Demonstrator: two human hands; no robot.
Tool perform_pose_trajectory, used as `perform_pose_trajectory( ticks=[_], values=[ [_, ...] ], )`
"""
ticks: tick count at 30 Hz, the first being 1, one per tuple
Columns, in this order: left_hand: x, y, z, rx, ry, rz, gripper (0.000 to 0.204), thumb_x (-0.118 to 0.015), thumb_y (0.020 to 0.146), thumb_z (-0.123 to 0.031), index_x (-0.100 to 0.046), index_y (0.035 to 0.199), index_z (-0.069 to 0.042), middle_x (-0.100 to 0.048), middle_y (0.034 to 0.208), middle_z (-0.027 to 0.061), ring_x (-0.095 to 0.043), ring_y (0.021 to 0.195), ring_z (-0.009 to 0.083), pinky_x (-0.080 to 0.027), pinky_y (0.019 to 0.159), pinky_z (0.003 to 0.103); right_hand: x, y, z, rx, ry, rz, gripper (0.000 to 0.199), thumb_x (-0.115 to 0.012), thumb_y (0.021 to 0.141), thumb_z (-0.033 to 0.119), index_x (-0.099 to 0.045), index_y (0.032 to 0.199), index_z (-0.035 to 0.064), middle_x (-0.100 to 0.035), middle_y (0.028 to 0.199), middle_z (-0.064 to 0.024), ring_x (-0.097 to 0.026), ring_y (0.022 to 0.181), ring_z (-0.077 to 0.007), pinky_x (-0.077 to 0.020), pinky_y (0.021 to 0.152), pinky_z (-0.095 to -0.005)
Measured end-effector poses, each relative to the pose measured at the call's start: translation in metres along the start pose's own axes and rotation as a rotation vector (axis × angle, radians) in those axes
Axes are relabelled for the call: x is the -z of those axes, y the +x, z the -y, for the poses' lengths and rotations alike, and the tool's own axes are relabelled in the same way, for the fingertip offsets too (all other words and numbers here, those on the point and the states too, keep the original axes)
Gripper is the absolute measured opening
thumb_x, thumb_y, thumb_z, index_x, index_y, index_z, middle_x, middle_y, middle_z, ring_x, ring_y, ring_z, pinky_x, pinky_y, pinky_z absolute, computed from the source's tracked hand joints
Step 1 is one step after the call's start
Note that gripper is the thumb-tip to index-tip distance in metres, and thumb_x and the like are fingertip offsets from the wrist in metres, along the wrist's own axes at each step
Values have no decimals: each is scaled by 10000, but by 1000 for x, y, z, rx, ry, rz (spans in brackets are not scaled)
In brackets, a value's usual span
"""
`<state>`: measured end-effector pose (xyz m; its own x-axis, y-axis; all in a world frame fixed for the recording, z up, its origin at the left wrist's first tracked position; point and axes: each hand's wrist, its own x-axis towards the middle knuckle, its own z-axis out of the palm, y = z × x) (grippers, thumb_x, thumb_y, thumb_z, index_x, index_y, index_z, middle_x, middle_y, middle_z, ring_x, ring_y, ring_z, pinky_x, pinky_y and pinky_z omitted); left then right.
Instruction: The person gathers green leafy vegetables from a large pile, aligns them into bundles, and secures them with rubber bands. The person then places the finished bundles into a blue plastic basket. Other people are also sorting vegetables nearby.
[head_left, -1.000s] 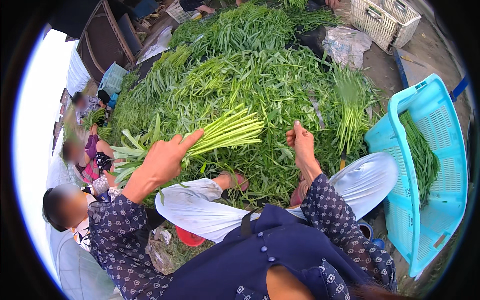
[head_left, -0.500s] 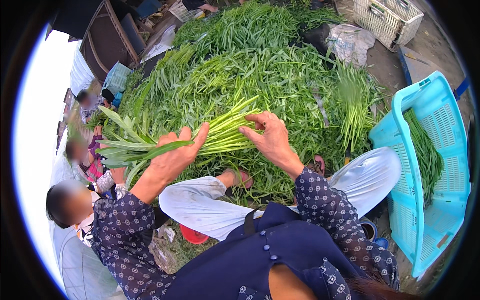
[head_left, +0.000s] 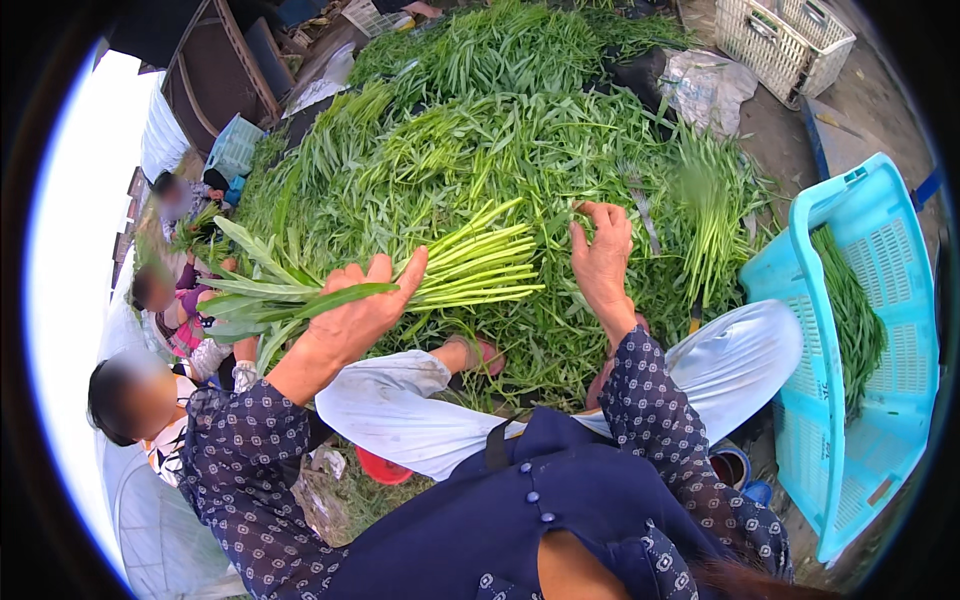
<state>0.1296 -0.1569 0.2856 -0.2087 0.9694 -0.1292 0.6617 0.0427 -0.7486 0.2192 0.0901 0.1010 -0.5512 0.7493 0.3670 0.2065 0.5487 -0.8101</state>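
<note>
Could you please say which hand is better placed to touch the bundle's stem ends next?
Probably the right hand: it is raised beside the stem ends, apart from them, while the left hand holds the bundle nearer its leaves. Whether the right pinches anything is unclear.

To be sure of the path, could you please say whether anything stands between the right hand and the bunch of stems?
Nothing visible does: only a gap separates the right hand from the bunch of stems in the left hand; the loose greens seem to lie below.

White light (head_left: 85, 220) glares left, brown ground (head_left: 780, 145) right.
</note>
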Motion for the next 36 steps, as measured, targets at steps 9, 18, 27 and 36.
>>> perform_pose_trajectory(
  ticks=[9,18,27,36],
  values=[
    [5,9,-3,-16,-57,20,578,-579,791,-106,-498,1362,-129,-487,746,44,-513,556,181,-430,457,315,-35,8,19,-130,394,121,201,-681,862,242,-602,805,66,-567,803,-25,-507,803,-188,-388,772,-355],
    [1,10,-6,0,-74,47,584,-581,791,-98,-500,1367,-145,-484,753,43,-502,555,176,-435,462,310,-34,-15,14,-464,730,316,322,-690,877,284,-611,912,-26,-558,697,2,-480,626,-77,-418,579,-247],
    [0,8,-4,4,-176,4,577,-584,798,-121,-508,1366,-187,-463,735,40,-491,559,182,-439,468,321,-28,-2,-31,-357,511,274,231,-691,853,248,-674,900,23,-581,793,-69,-539,717,-160,-442,670,-306],
    [7,17,1,-31,-195,-18,572,-585,810,-130,-508,1370,-216,-453,728,41,-487,573,189,-429,473,326,-36,9,-45,-383,180,288,305,-681,835,298,-609,747,15,-626,801,-119,-565,817,-288,-432,759,-414]
  ],
)
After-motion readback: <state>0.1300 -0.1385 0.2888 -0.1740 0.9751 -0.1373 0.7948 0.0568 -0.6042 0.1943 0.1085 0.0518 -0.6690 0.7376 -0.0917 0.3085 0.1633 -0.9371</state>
